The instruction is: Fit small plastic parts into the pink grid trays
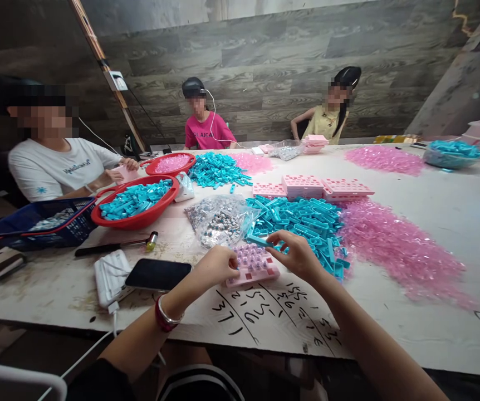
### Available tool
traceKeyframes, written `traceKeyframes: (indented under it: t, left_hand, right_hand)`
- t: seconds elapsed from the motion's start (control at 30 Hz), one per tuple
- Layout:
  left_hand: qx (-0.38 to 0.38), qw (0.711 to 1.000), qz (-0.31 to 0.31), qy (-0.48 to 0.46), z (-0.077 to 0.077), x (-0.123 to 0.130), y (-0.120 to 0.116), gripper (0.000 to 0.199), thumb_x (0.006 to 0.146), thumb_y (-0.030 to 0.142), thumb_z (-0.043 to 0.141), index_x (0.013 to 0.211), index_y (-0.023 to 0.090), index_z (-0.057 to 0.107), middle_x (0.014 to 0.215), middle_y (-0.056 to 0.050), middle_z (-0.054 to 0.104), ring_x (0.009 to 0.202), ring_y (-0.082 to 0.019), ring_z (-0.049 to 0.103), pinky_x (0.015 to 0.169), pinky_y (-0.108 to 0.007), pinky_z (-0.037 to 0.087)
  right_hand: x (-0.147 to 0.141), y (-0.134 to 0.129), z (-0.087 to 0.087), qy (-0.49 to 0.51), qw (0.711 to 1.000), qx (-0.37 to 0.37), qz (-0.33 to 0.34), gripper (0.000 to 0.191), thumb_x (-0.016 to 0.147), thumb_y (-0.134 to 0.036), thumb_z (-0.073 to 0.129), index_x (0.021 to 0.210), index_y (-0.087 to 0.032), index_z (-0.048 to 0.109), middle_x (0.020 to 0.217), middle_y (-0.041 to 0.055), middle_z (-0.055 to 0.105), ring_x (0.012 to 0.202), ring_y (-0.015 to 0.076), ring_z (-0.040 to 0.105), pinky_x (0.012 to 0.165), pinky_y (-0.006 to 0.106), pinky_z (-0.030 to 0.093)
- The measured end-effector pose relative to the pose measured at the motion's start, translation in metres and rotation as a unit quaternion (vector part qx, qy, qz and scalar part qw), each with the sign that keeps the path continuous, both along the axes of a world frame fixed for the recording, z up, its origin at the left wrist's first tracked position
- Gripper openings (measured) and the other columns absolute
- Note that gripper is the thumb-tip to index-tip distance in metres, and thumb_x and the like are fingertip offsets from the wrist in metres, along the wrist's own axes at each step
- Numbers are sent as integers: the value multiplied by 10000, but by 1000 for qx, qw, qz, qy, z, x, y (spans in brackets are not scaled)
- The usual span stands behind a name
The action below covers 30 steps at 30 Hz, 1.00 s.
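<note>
Both hands are in close on the pink block, parts banked up within reach.
Here's the pink plastic block (260, 275), flat on the white surface (390, 328) between the hands, rows of small purplish clear pieces (251, 257) standing in it, presumably so its holes keep them upright. The left hand (217, 264) has its fingers curled nearly together at the block's left side, likely to steady it; a speck of blue shows there, but whether they grip anything, I can't tell. Over on the right hand (296, 253), thumb and forefinger look nearly closed on the end of a turquoise plastic strip (257, 240), angled above the block's far edge. The turquoise heap (298, 217) and the clear bag of small metallic parts (219, 225) sit just beyond, seemingly for short reaches.
</note>
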State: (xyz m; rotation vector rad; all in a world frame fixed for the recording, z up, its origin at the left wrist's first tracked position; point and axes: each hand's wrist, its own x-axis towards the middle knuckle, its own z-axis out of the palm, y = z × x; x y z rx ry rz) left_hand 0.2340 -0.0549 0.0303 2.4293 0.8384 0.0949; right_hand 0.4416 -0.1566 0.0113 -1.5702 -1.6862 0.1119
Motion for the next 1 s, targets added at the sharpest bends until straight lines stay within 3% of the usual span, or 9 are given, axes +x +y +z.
traceKeyframes:
  t: [0.3,0.77,1.0]
  left_hand:
    - [37,999,19,4,-1,0,-3,73,621,156,572,592,147,638,572,-8,628,551,-117,534,514,-224,324]
    - [9,1000,11,1,1,0,-2,58,615,148,596,568,150,630,529,9,588,516,-108,498,502,-231,307]
    - [32,999,16,18,0,1,-4,59,612,127,577,593,151,627,576,-2,604,556,-124,517,527,-241,314]
  right_hand:
    - [0,0,0,-2,1000,0,-3,97,809,-266,569,871,-200,603,873,45,652,755,160,596,587,282,492]
    - [2,1,-3,-5,1000,-3,-4,96,808,-266,575,878,-205,600,880,36,649,765,163,592,598,289,487]
    - [1,1,-2,-6,1000,-6,-7,100,802,-265,575,870,-197,602,854,36,643,751,157,589,598,282,478]
